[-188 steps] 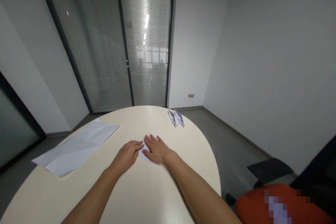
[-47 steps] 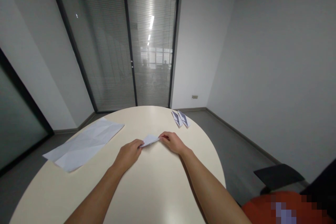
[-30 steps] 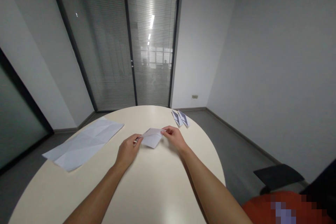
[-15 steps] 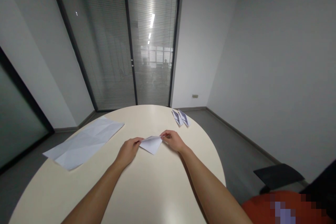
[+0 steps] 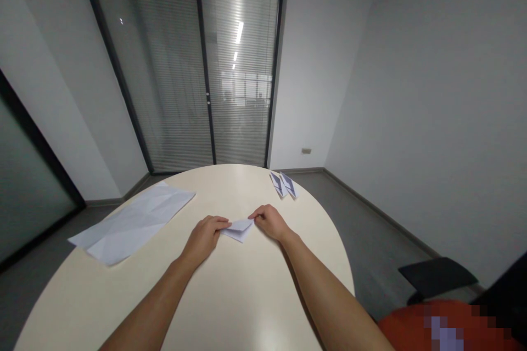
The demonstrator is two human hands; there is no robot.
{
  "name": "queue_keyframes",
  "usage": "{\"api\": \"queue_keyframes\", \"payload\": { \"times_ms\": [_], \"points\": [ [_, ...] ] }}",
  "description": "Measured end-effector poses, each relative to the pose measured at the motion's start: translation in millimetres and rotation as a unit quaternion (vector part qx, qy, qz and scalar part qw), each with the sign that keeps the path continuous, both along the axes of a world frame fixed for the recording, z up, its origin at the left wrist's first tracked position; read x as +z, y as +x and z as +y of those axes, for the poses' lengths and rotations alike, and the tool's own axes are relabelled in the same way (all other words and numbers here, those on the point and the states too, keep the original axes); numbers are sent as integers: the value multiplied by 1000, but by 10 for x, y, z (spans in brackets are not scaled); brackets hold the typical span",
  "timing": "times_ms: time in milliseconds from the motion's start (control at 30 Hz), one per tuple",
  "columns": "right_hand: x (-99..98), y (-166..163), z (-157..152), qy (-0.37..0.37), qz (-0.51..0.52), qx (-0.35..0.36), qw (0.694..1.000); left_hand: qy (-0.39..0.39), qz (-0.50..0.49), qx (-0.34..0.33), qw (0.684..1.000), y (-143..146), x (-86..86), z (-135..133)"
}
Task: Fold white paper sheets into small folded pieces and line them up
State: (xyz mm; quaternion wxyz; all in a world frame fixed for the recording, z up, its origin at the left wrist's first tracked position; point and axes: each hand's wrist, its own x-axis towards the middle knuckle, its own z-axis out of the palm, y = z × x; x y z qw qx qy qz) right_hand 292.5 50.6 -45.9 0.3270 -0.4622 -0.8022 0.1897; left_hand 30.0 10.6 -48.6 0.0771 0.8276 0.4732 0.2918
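A small white folded paper (image 5: 239, 230) lies on the round cream table (image 5: 222, 290), with a flap partly raised along its far side. My left hand (image 5: 207, 235) grips its left corner, thumb and fingers closed on the edge. At the opposite corner my right hand (image 5: 269, 221) pinches the paper between thumb and fingertips. Parts of both corners are hidden under my fingers.
A large creased white sheet (image 5: 135, 222) covers the table's left side. Two folded paper pieces (image 5: 283, 185) lie near the far right edge. A red-seated chair (image 5: 405, 318) with a black armrest (image 5: 436, 277) stands at the right.
The paper's upper flap has come down toward me, lower over the piece. My left fingers have shifted slightly right onto the paper; my right hand has barely moved.
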Motion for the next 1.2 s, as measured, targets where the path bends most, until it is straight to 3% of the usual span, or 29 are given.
{"api": "queue_keyframes", "payload": {
  "times_ms": [367, 533, 767, 900, 1033, 1200],
  "points": [
    [47, -18, -36, -6, -18, 1, 1000, 1, 62, -74, 995, 95, 116, -133],
    [81, -22, -58, -14, -36, -9, 999, -15, 58, -70, 996, 77, 131, -136],
    [252, -180, -231, 40, -104, 1, 994, -4, 67, -51, 996, 136, 161, -203],
    [249, -422, -421, -14, -169, 74, 983, -20, 76, -48, 996, 134, 163, -196],
    [193, -569, -532, -69, -220, 57, 971, -19, 87, -45, 995, 128, 167, -179],
    [207, -508, -475, -140, -231, 9, 963, -12, 75, -30, 997, 159, 175, -197]
  ]
}}
